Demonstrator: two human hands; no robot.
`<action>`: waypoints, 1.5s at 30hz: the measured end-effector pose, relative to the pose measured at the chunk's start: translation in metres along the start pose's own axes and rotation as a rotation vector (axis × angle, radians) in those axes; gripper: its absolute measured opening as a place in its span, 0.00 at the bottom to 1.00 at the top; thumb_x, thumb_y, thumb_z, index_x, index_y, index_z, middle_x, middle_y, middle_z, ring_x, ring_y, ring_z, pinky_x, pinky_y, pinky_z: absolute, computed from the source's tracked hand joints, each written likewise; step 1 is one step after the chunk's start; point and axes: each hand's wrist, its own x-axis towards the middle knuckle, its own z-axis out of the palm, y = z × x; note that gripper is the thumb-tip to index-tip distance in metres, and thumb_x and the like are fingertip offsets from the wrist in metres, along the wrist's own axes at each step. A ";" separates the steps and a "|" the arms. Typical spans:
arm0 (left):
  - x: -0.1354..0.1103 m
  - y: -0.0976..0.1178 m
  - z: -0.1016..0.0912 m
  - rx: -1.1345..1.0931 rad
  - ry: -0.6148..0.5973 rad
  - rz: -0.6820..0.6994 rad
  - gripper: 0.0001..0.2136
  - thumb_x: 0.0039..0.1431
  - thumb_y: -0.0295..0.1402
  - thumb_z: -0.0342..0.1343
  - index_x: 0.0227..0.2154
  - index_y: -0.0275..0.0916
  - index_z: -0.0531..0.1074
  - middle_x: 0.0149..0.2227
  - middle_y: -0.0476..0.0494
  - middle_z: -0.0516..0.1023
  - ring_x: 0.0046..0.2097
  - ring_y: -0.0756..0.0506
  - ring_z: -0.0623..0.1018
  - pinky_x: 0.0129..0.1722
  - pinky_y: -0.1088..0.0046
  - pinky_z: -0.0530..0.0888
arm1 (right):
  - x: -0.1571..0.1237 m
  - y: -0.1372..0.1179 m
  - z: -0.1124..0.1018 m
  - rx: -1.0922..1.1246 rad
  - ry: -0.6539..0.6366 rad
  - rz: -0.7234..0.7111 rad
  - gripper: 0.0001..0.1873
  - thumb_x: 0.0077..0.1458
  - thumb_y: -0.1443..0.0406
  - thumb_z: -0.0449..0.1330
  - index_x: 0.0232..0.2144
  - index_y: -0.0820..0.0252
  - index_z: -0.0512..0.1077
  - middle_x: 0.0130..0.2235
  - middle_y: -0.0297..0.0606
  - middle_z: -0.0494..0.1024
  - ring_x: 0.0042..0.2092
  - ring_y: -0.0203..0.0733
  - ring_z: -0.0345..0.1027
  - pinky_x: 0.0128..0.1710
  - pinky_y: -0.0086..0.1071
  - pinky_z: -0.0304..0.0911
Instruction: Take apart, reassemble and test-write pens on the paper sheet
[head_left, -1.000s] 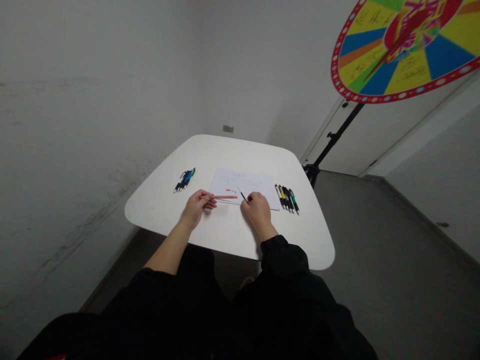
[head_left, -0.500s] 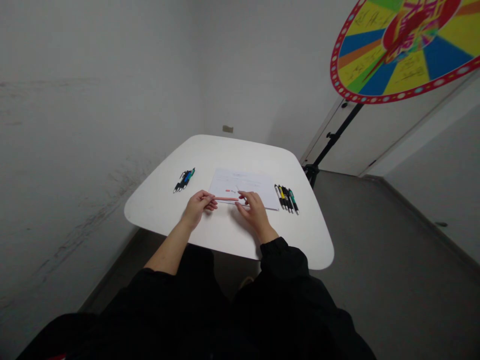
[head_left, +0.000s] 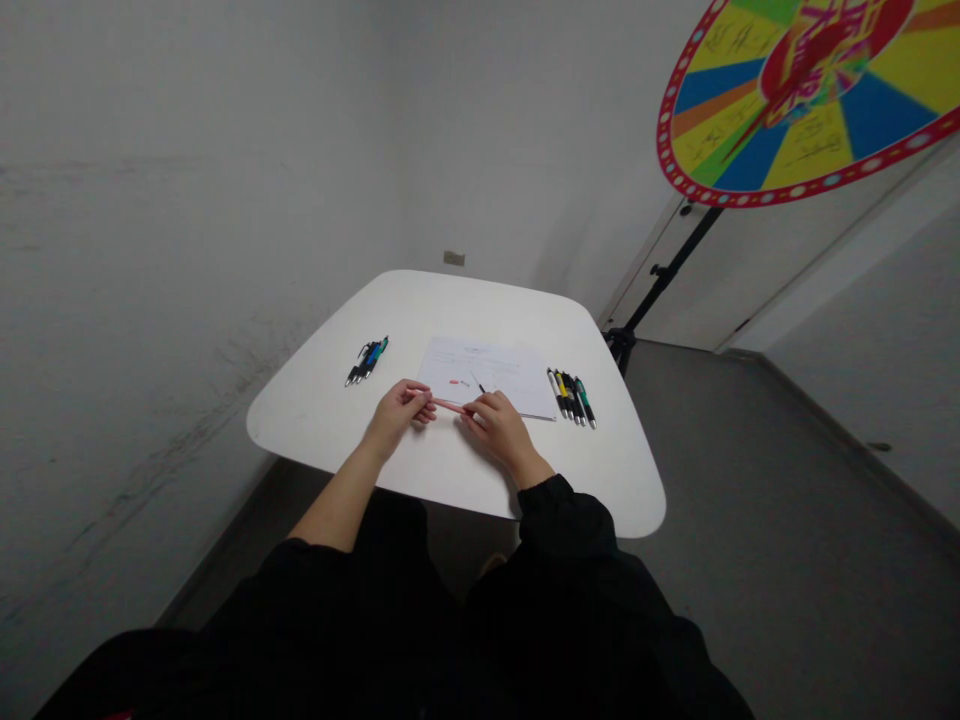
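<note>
My left hand (head_left: 396,414) and my right hand (head_left: 496,426) meet over the white table (head_left: 450,470), just in front of a sheet of paper (head_left: 491,363). Both are closed on a thin pink pen barrel (head_left: 448,405), the left pinching its left end, the right gripping its right end. A thin dark refill (head_left: 478,383) sticks up from my right fingers over the paper. A small pink piece (head_left: 454,382) lies on the sheet.
Several pens (head_left: 367,360) lie in a bunch at the table's left. Another row of several pens (head_left: 572,397) lies right of the paper. A colourful prize wheel (head_left: 802,90) on a black stand (head_left: 660,290) rises beyond the table's right corner. Walls stand close behind.
My right hand has slid left from the paper's front edge to the pink barrel and closed on its right end. The barrel now tilts slightly down to the right. My left hand has stayed put.
</note>
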 end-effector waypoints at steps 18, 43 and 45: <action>0.001 -0.002 0.000 0.025 0.027 -0.002 0.29 0.58 0.43 0.65 0.58 0.36 0.67 0.29 0.47 0.81 0.30 0.46 0.82 0.29 0.73 0.76 | -0.013 -0.002 -0.011 -0.032 0.185 0.322 0.11 0.65 0.62 0.58 0.38 0.59 0.80 0.35 0.43 0.77 0.39 0.48 0.70 0.43 0.40 0.65; 0.003 -0.013 -0.001 0.070 0.007 0.001 0.22 0.58 0.41 0.63 0.52 0.34 0.73 0.29 0.45 0.81 0.30 0.46 0.81 0.29 0.71 0.76 | -0.018 0.035 -0.021 -0.342 0.127 0.598 0.10 0.57 0.66 0.58 0.33 0.65 0.79 0.35 0.46 0.77 0.37 0.46 0.66 0.38 0.37 0.58; 0.003 -0.013 -0.001 0.068 0.009 0.001 0.22 0.58 0.41 0.63 0.52 0.34 0.73 0.29 0.45 0.81 0.30 0.45 0.82 0.29 0.71 0.76 | -0.019 0.035 -0.021 -0.338 0.134 0.596 0.10 0.57 0.65 0.58 0.32 0.64 0.79 0.35 0.46 0.76 0.37 0.46 0.66 0.38 0.37 0.58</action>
